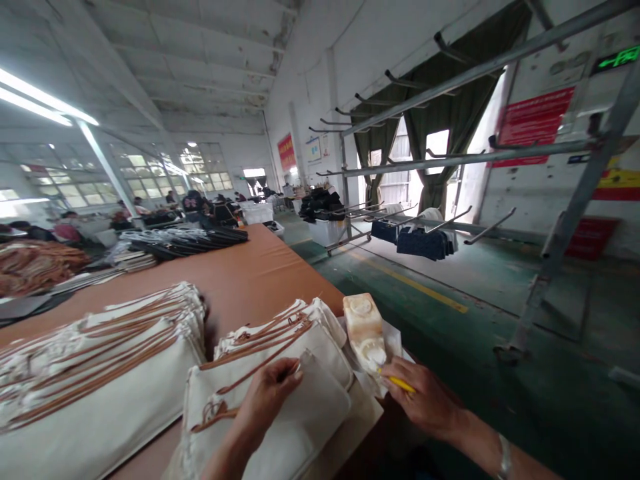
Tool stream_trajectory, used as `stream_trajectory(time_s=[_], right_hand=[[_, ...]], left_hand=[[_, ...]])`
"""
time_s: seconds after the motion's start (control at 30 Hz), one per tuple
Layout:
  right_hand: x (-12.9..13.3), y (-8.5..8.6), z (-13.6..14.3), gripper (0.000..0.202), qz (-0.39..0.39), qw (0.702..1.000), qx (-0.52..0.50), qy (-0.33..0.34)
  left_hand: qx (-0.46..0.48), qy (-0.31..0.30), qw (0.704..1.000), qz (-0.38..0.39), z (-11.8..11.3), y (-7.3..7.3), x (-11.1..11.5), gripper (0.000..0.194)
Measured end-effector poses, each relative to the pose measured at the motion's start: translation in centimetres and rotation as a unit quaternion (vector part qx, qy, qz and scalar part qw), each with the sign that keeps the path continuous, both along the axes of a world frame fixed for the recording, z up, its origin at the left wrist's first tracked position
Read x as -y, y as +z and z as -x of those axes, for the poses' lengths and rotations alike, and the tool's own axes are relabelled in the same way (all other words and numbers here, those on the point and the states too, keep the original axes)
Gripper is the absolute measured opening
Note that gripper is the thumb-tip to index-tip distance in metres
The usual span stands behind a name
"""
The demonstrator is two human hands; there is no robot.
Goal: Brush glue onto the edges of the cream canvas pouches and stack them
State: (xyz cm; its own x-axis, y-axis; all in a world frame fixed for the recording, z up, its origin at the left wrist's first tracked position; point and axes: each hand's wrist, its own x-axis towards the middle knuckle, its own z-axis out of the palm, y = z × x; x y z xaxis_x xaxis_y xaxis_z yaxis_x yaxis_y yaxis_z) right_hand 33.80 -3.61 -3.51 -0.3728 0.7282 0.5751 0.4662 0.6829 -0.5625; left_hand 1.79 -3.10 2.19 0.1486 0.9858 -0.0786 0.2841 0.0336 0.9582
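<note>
Firstly, one right hand (424,400), banded at the wrist, closed around a slim yellow-handled tool (401,384), the tip pointing at the near end of a stained plastic container (361,321). Said container lies at the table's right edge, beside the cream bags, with white paste (375,353) at its near end and a pale sheet (394,339) beneath. One left hand (267,398), fingers curled inward over the uppermost of the cream bags (305,413) — whether it grips the cloth cannot be told. These bags lie stacked directly before the person, brown cords (260,365) trailing across them. To their left, a second cream stack (130,387), likewise corded. Supporting both: one brown-topped table (250,267). Farther along it, a row of dark items (185,244); at far left, a rust-brown heap (37,267). Opposite, at right — a metal rack (470,157) with dark blue pieces (423,244) hung low.
</note>
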Motion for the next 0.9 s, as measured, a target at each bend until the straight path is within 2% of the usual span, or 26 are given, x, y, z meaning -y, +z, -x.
stream_trajectory(time_s=[0.1, 0.17, 0.23, 0.3, 0.47, 0.67, 0.83, 0.9], right_hand=[[0.6, 2.5, 1.2, 0.018, 0.048, 0.993, -0.098, -0.046], [0.7, 4.4, 2.7, 0.023, 0.102, 0.974, -0.189, -0.079], [0.7, 5.9, 4.6, 0.029, 0.153, 0.948, -0.266, -0.081], [0.6, 6.9, 6.6, 0.029, 0.171, 0.936, -0.303, -0.054], [-0.2, 7.4, 9.8, 0.027, 0.129, 0.952, -0.277, 0.005], [-0.6, 7.7, 8.9, 0.022, 0.067, 0.96, -0.264, -0.058], [0.3, 7.3, 9.4, 0.023, 0.089, 0.965, -0.247, -0.009], [0.0, 7.0, 9.6, 0.024, 0.084, 0.965, -0.247, -0.013]], left_hand=[[0.04, -0.002, 0.999, 0.012, -0.1, 0.2, 0.7, 0.038], [0.056, 0.006, 0.998, 0.014, -0.3, 0.2, 1.0, 0.038], [0.066, 0.015, 0.998, 0.015, -0.5, 0.3, 1.2, 0.037], [0.073, 0.023, 0.997, 0.016, -0.7, 0.3, 1.3, 0.036], [0.093, 0.017, 0.995, 0.025, -1.3, 0.5, 2.2, 0.037], [0.101, 0.005, 0.994, 0.042, -1.2, -0.1, 2.2, 0.04], [0.064, 0.026, 0.997, 0.03, -1.1, -1.4, 1.9, 0.037], [0.054, 0.035, 0.998, 0.025, -1.0, -1.7, 2.2, 0.036]])
